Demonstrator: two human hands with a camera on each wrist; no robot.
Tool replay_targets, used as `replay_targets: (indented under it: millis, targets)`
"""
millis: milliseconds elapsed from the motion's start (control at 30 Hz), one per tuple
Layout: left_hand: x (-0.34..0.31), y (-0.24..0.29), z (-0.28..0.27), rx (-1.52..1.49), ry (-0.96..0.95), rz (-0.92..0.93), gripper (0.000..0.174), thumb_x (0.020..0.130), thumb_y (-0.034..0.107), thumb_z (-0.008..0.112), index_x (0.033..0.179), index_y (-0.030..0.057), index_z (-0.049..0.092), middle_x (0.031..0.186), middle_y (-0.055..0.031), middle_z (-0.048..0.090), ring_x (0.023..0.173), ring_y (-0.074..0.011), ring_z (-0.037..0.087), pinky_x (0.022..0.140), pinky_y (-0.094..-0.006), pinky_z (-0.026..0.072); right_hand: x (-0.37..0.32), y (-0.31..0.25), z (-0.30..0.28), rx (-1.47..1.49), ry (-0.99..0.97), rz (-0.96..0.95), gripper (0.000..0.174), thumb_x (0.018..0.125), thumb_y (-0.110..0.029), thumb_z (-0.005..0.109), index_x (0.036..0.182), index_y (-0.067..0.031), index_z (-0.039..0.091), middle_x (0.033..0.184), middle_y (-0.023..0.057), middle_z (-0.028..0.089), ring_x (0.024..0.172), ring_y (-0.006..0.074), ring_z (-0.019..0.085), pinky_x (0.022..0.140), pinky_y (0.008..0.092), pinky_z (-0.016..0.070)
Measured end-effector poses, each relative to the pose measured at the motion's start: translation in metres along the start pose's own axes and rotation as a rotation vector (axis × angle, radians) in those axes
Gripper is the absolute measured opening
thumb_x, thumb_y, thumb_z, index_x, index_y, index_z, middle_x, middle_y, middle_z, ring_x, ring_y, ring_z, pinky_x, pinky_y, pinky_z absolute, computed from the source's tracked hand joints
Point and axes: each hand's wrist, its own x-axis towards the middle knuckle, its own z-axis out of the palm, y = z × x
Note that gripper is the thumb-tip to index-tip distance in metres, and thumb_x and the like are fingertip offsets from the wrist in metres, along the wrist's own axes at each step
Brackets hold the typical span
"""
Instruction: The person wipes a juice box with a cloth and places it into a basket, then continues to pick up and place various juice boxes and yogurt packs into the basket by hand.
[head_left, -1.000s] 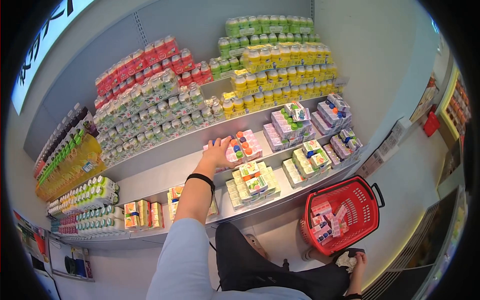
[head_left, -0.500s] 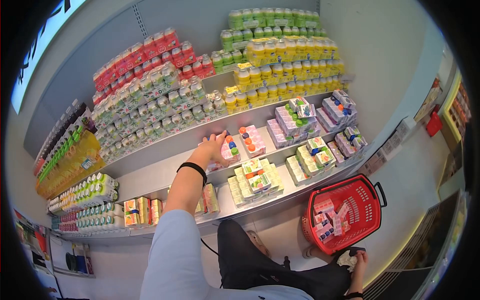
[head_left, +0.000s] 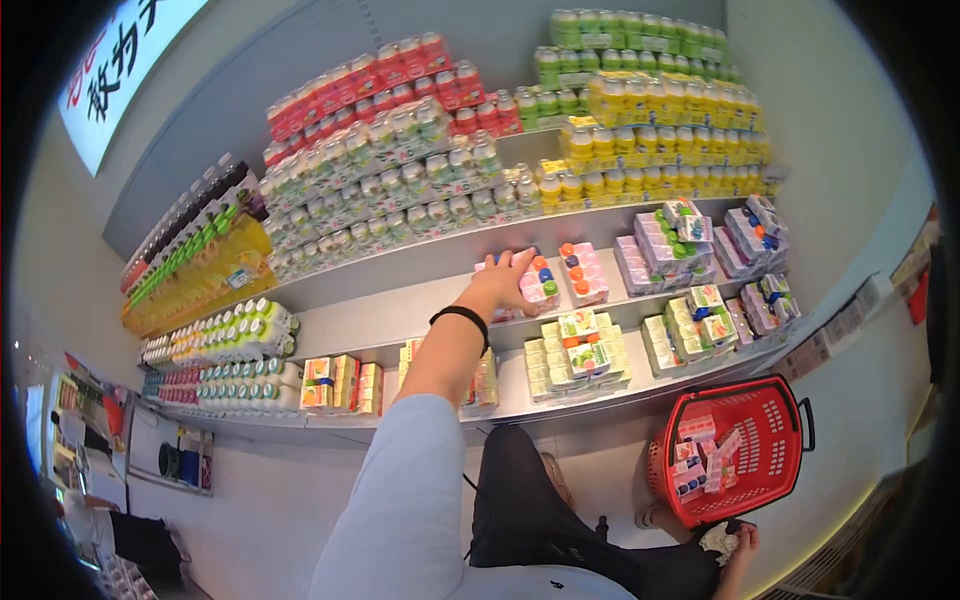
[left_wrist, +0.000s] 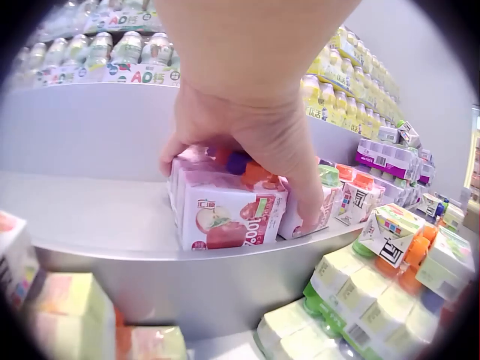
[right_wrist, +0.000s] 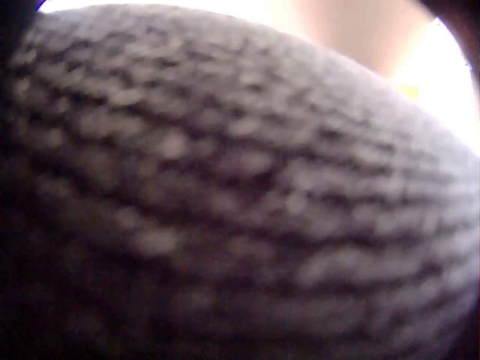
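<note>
My left hand [head_left: 502, 286] reaches over a shrink-wrapped pack of pink juice cartons [head_left: 541, 284] with coloured caps on the middle shelf. In the left wrist view, the left hand [left_wrist: 240, 127] grips from above, fingers at the pack's far left side and thumb down at its right. Apple pictures show on the front juice carton [left_wrist: 229, 217]. A similar pink pack [head_left: 584, 275] stands just to the right. Low by the knee, my right hand [head_left: 740, 562] holds something whitish and crumpled [head_left: 717, 543]. Only blurred dark knit fabric [right_wrist: 240, 187] fills most of the right wrist view.
A red shopping basket [head_left: 780, 440] with several pink cartons inside stands on the floor at right. Pale carton packs [head_left: 578, 360] line the lower shelf [head_left: 510, 395]. Bottle packs [head_left: 400, 195] are stacked high behind, and purple packs [head_left: 670, 245] sit right of the hand.
The head view has swung left, so the shelves appear further right. My left hand stays at the same pink pack, which stands apart from its neighbour. My right hand remains low by the knee.
</note>
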Motion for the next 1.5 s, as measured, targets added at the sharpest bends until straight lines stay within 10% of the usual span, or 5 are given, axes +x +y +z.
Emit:
replay_targets:
  millis: [267,1000,1300,1500]
  targets:
    - [0.005,-0.015,-0.014,0.113,-0.202,0.136,0.143,0.047,0.06,0.089,0.159,0.0339,0.004,0.161,-0.0218,0.017,0.142,-0.0517,0.023,0.112,-0.0593,0.0325,0.007,0.018,-0.018,-0.022,0.046,0.004,0.006,0.095,-0.011,0.057,0.093,-0.0077,0.061,0.07,-0.003,0.053,0.061,0.006,0.05,0.055,0.0199,0.0398]
    - [-0.041,-0.002,-0.012,0.193,0.354,0.264,0.116,0.052,0.035,0.086,0.153,0.034,0.031,0.148,-0.0186,0.034,0.136,-0.0429,0.033,0.098,-0.0607,0.0457,-0.004,-0.012,0.016,-0.161,0.001,0.076,0.006,0.094,-0.01,0.057,0.094,-0.0066,0.062,0.076,-0.0017,0.056,0.068,0.0074,0.053,0.063,0.0215,0.0422]
    - [-0.023,0.018,-0.039,0.155,0.405,0.305,0.119,0.049,0.029,0.085,0.154,0.0281,0.029,0.145,-0.0259,0.032,0.138,-0.0451,0.029,0.116,-0.0651,0.0145,-0.004,-0.007,0.015,-0.15,0.015,0.042,0.009,0.093,-0.007,0.053,0.094,-0.0047,0.062,0.073,-0.0014,0.057,0.065,0.0077,0.053,0.061,0.0215,0.0432]
    - [-0.081,0.121,-0.113,-0.036,0.703,0.501,0.101,0.054,0.018,0.085,0.146,0.0202,0.042,0.143,-0.0269,0.031,0.135,-0.0469,0.035,0.11,-0.0503,0.0373,-0.011,-0.021,0.024,-0.067,0.001,0.083,0.009,0.095,-0.009,0.056,0.095,-0.004,0.063,0.077,-0.0006,0.059,0.071,0.0078,0.056,0.065,0.0208,0.044]
